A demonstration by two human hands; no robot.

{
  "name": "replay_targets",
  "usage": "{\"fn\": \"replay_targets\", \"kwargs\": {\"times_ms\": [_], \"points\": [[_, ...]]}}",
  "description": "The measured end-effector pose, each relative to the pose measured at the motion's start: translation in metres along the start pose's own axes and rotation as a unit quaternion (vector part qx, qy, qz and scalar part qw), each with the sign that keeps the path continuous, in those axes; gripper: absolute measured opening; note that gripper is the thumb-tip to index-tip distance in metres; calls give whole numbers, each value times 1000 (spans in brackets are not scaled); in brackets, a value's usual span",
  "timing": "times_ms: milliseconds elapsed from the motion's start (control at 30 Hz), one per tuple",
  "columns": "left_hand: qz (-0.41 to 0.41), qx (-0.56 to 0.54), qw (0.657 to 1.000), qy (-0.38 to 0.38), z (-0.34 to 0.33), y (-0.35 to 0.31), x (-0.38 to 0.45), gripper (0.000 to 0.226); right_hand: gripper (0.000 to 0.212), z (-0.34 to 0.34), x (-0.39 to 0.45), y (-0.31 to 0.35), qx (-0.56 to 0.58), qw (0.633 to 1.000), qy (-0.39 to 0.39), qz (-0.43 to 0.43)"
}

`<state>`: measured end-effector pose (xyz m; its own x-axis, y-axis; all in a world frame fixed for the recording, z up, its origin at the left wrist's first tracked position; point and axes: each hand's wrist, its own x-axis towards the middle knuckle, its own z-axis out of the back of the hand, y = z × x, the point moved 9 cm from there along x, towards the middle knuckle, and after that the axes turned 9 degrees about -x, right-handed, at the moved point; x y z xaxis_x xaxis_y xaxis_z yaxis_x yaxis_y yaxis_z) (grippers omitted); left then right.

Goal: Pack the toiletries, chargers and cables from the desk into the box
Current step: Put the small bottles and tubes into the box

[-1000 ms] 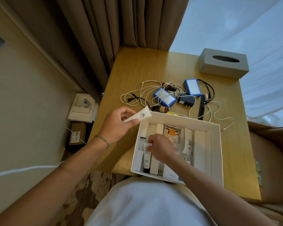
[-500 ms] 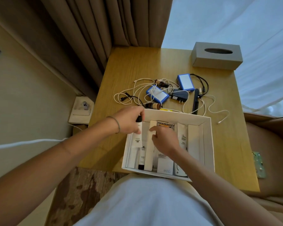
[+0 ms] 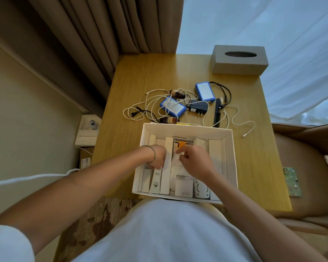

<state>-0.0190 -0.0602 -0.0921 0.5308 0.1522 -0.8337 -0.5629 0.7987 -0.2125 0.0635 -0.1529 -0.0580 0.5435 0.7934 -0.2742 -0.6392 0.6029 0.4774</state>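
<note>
A white open box [image 3: 186, 128] sits at the desk's near edge, packed with white tubes and cartons, an orange patterned packet [image 3: 183, 143] and a white 120W charger [image 3: 184, 189]. My left hand [image 3: 157, 156] is inside the box at its left, closed on the top end of a white tube [image 3: 155, 181] that lies flat there. My right hand [image 3: 194, 162] is at the box's middle, fingers bent over white packets; its grip is hidden. Beyond the box lie two blue chargers [image 3: 172, 107] [image 3: 204, 91], a black plug [image 3: 198, 108], white cables [image 3: 235, 118] and two brown bottles [image 3: 177, 94] [image 3: 168, 120].
A grey tissue box [image 3: 239, 61] stands at the desk's far right corner. A black comb [image 3: 217, 112] lies among the cables. Curtains hang behind the desk on the left. A brown chair [image 3: 301, 167] is close on the right, and a white socket block [image 3: 88, 133] sits on the floor to the left.
My left hand carried the white tube from above the box's left corner down into the box and laid it flat. My right hand stayed among the packets, shifting slightly to the right.
</note>
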Motion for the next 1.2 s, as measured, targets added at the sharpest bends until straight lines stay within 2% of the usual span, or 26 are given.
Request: {"fn": "replay_targets", "kwargs": {"times_ms": [200,400,533,600,700,800,867,967,1200], "points": [[3,8,993,-115,14,3,2,17,29,1,-1,-1,8,1000,3,-5],[-10,64,987,-145,9,4,-3,19,28,8,2,3,14,1000,8,-9],[-37,42,980,-193,16,0,-17,17,27,29,12,13,14,1000,2,-3],[-76,-10,963,-257,32,-3,-34,22,26,44,22,19,21,1000,-5,-5],[-135,-97,911,-378,72,0,-70,17,22,71,42,31,29,999,-38,-3],[-150,-160,873,-436,107,14,-90,13,21,87,69,43,9,999,-51,0],[-144,-186,863,-447,126,25,-91,13,23,84,92,51,-50,999,-2,10],[-117,-210,871,-429,145,40,-81,13,24,62,126,61,-184,979,81,42],[-72,-242,874,-415,163,67,-58,13,21,22,172,70,-335,937,86,59]]}}
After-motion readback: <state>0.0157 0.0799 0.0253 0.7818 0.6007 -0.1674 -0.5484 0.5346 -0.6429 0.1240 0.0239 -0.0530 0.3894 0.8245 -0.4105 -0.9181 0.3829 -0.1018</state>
